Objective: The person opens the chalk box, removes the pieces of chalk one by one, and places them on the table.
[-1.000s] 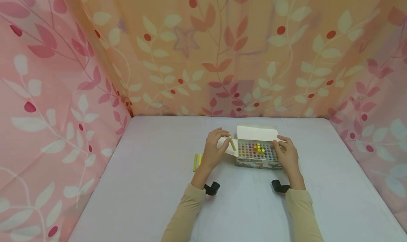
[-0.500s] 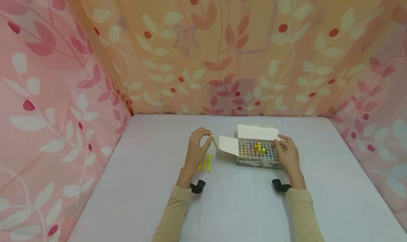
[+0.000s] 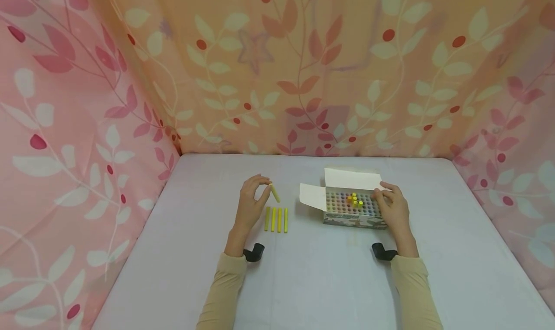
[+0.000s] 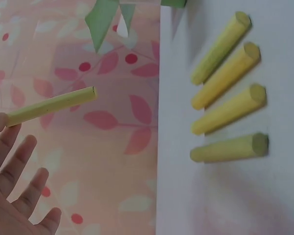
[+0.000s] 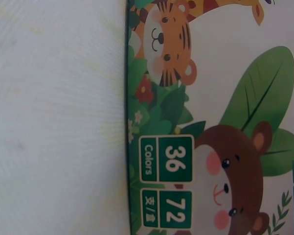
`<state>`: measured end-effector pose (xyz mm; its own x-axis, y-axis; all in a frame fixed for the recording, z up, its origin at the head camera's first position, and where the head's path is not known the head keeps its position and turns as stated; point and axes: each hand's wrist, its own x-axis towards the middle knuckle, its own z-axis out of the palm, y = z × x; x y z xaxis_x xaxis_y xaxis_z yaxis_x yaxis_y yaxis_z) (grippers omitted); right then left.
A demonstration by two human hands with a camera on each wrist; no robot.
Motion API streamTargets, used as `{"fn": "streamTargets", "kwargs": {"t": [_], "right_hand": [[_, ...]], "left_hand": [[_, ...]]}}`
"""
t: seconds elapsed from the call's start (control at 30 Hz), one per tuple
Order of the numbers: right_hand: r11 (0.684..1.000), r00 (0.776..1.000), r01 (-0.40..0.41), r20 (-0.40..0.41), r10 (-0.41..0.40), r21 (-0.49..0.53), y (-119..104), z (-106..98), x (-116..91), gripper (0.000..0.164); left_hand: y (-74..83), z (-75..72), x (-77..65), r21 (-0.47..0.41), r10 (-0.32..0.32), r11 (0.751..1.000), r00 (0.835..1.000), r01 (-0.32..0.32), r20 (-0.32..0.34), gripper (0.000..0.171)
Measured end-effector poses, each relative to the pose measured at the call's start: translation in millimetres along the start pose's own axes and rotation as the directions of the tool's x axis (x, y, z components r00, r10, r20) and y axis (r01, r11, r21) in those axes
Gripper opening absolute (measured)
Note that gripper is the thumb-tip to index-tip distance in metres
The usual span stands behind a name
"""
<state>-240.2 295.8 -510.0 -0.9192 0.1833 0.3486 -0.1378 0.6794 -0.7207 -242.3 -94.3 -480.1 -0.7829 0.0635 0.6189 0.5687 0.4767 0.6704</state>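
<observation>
The left hand (image 3: 249, 205) pinches a yellow stick (image 3: 275, 193) near four other sticks (image 3: 279, 220), and from here I can't tell whether the right hand (image 3: 394, 207), at the open box (image 3: 347, 219), grips it.

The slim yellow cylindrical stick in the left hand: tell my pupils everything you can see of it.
The slim, yellow-green cylindrical stick looks matte, like chalk or crayon, with a flat free end. The person's left hand pinches its other end; nothing else visibly touches it. It is held tilted in the air, apart from the white table. The head view shows it just above four similar yellow sticks in a row, left of the open, printed cardboard box.
</observation>
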Motion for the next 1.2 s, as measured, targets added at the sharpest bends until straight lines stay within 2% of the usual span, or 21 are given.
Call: {"fn": "streamTargets", "kwargs": {"t": [0.23,0.57,0.77,0.97,1.2], "right_hand": [[1.000,1.000,0.001,0.003,-0.001,-0.012,-0.9,-0.3,1.7,0.039],[1.000,1.000,0.003,0.014,-0.003,0.001,-2.0,-0.1,2.9,0.037],[0.999,0.997,-0.003,0.078,0.007,-0.051,-1.8,-4.0,2.5,0.036],[0.998,0.987,0.031,0.159,-0.022,-0.053,-1.3,-9.5,1.9,0.020],[0.997,0.975,-0.018,0.219,0.035,-0.080,-2.6,-9.7,2.1,0.016]], "left_hand": [[-8.9,-9.1,-7.1,0.063,-0.085,0.995,0.996,0.082,0.040,0.013],[-21.8,-18.9,-11.9,0.148,-0.121,0.984,0.986,0.104,0.112,0.012],[-26.9,-23.6,-14.4,0.175,-0.152,0.977,0.975,0.124,0.161,0.014],[-30.7,-28.2,-15.1,0.186,-0.139,0.977,0.975,0.106,0.172,0.015],[-33.6,-36.1,-17.0,0.184,-0.181,0.973,0.960,0.142,0.215,0.014]]}}
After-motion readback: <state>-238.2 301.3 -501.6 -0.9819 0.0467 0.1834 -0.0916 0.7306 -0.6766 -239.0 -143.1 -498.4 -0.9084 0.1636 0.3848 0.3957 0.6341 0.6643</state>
